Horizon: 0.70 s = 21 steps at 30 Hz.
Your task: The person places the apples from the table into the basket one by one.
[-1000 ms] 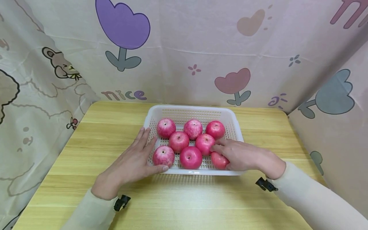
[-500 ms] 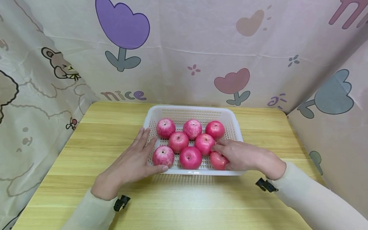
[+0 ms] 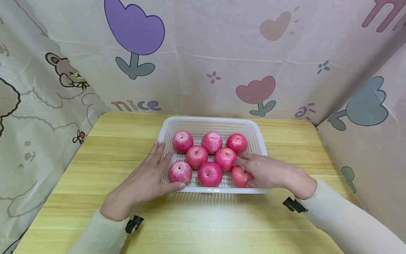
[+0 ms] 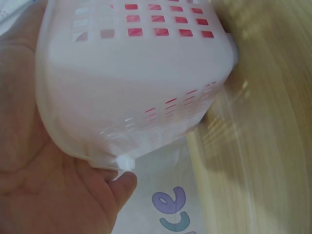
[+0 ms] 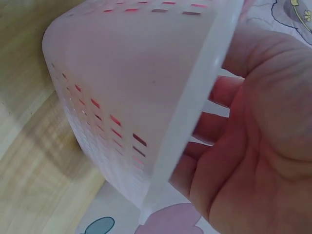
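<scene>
A white perforated plastic basket (image 3: 214, 190) holds several red-pink apples in a single layer. My left hand (image 3: 141, 181) rests over the basket's left rim, fingers extended and thumb lying along the front left corner. In the left wrist view, its palm lies beside the rim (image 4: 46, 105). Reaching over the right side, my right hand (image 3: 268, 172) grips a pale red apple (image 3: 240, 177) in the front right corner and partly covers it. Its fingertips also lie close to the apple (image 3: 226, 159) in the middle. In the right wrist view, the basket wall (image 5: 126, 63) hides its fingertips and the apple.
The basket stands on a light wooden table (image 3: 203, 222), near its back edge. Patterned cloth (image 3: 196, 63) hangs behind and at both sides. Each sleeve carries a small black clip (image 3: 134, 224) near the wrist.
The apple under my right hand has shifted slightly to the left and shows a little more. My left hand and the basket have barely moved.
</scene>
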Available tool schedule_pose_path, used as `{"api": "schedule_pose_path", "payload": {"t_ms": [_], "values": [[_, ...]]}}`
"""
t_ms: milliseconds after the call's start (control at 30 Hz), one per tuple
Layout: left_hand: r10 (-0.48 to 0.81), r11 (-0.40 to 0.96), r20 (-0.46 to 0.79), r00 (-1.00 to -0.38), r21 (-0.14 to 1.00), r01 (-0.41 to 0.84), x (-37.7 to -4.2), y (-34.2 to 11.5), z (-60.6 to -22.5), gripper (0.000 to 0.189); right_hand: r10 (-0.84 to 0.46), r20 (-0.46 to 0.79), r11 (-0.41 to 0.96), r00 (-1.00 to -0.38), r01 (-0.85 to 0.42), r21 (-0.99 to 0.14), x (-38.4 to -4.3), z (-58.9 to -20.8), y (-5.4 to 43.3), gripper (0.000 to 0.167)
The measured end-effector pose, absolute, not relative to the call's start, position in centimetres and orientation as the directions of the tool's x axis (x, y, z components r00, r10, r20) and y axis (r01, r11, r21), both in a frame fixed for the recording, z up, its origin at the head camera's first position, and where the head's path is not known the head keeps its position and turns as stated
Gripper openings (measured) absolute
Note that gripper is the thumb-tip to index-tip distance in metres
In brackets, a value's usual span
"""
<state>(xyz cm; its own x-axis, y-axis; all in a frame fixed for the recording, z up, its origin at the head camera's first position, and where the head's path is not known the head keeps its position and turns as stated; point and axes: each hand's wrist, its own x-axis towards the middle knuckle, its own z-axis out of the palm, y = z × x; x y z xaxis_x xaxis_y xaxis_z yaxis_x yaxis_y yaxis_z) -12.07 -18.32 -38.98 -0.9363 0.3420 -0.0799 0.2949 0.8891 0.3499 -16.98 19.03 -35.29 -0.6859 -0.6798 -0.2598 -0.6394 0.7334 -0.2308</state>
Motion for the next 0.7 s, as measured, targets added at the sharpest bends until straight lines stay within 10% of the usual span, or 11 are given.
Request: {"api": "schedule_pose_path", "payload": {"t_ms": [700], "values": [[0.328,0.888,-0.073,-0.942,0.363,0.281,-12.3,-18.6,-39.3,0.125,-0.509,0.082,0.817,-0.857,-0.511,-0.266,-15.6,-35.5,21.2,0.037]]}}
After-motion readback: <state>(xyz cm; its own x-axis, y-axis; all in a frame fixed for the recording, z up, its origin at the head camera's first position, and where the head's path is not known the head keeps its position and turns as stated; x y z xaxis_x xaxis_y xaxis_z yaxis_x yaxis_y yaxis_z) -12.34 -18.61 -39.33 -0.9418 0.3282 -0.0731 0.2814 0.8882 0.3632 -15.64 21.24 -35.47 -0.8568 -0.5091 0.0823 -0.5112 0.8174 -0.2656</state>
